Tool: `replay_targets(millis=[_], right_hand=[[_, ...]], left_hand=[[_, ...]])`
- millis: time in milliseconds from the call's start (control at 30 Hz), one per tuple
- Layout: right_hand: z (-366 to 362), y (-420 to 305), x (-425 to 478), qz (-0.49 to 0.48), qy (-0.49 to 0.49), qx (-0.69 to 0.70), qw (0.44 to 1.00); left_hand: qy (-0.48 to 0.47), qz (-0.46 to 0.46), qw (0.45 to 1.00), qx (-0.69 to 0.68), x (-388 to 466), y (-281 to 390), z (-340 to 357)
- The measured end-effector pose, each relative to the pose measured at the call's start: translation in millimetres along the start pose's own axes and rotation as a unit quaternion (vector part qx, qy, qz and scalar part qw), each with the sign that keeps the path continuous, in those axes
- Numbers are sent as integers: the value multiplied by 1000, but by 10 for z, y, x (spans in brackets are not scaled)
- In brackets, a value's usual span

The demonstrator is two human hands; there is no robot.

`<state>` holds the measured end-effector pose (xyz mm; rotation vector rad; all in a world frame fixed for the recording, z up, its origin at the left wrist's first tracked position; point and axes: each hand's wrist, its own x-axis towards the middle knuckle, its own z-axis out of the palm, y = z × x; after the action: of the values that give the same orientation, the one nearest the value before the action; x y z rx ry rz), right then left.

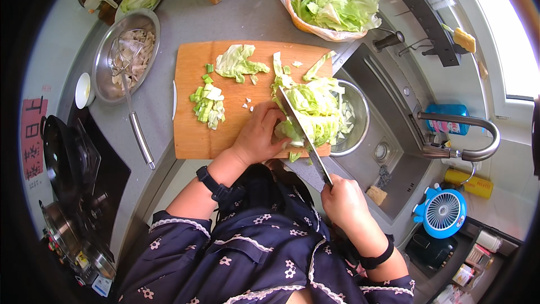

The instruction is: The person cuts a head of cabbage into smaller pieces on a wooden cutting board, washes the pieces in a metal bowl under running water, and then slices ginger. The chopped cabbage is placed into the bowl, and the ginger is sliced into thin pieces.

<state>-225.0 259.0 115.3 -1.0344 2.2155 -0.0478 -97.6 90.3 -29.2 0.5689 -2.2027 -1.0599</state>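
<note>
My right hand (346,199) grips the handle of a kitchen knife (304,135), whose blade slants across a pile of shredded cabbage (314,105). On the other side of the blade, my left hand (262,133) holds a piece of cabbage (289,131) with curled fingers. All this rests on a wooden cutting board (236,143). Chopped green onion (206,101) lies in a heap at the board's left, and a loose cabbage leaf (238,62) is near its far edge. A metal bowl (366,122) with cut pieces inside sits partly under the board's right side.
At the far right, an orange basket (310,29) lined with plastic holds cabbage leaves. A steel basin (101,71) of what looks like sliced meat, with a skimmer (137,131) in it, stands left. The sink (379,177), its faucet (481,120) and a blue fan (443,211) are right.
</note>
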Motion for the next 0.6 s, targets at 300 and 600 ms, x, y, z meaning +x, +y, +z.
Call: replay_targets(millis=[300, 600], right_hand=[[226, -65, 529, -8, -27, -20, 999], [367, 38, 734, -48, 40, 62, 996]], left_hand=[[-5, 0, 1000, 1, 4, 2, 28], [9, 2, 1000, 23, -25, 30, 34]])
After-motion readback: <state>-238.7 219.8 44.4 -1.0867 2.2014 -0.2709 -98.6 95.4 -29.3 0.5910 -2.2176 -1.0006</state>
